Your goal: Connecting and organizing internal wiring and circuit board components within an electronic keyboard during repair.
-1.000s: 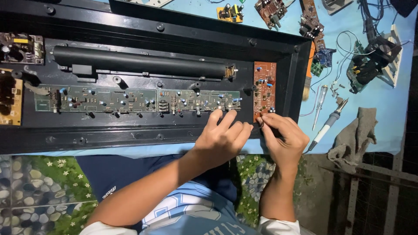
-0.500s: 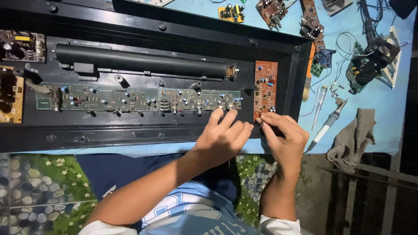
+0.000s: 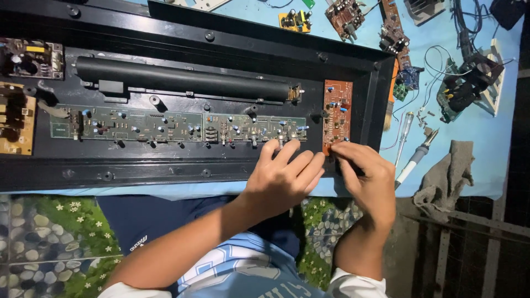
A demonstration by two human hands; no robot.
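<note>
A long black chassis (image 3: 182, 49) lies open across my blue table (image 3: 486, 132), and everything here sits in relation to it. Inside its upper half runs a black cylinder (image 3: 182, 83); below that, along the middle, stretches a green circuit board (image 3: 176, 126) studded with small parts. At the chassis's left end are a tan board (image 3: 14, 118) and, above it, a darker module (image 3: 30, 58). At its right end stands a narrow orange circuit board (image 3: 337, 113), upright against the inner wall. My left hand (image 3: 284, 179) rests flat on the chassis's lower rim just left of that orange board, fingers spread and loosely extended, gripping nothing that I can make out. My right hand (image 3: 367, 176) is bunched at the orange board's bottom corner, thumb and fingertips pinched together against its edge; whether they hold a small part there I cannot tell. Beyond the chassis's right side lie a grey rag (image 3: 447, 176), a soldering iron (image 3: 414, 160), a screwdriver (image 3: 403, 132) and loose boards (image 3: 345, 14) with wires.
</note>
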